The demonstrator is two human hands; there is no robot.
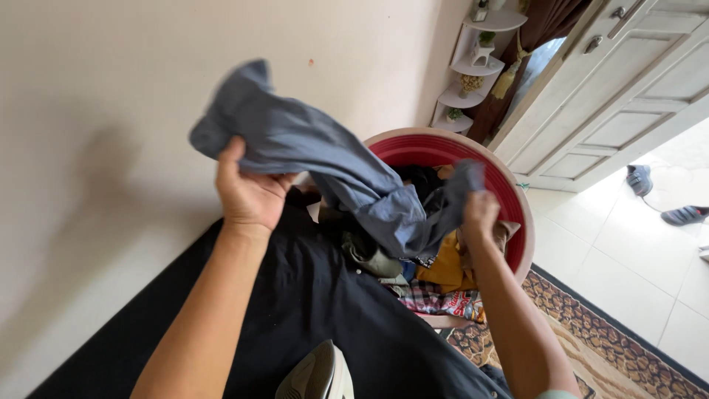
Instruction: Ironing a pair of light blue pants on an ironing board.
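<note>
Both my hands, left hand (247,193) and right hand (480,214), grip clamped on the grey garment (332,166), are lifting it from the red basket (509,193); next I'd spread it flat.

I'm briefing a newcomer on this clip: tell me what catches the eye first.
A blue-grey garment stretches across the middle, gripped by the left hand and the right hand. Behind it sits a red basket heaped with mixed clothes, against the wall. A black cloth lies spread below the arms.
</note>
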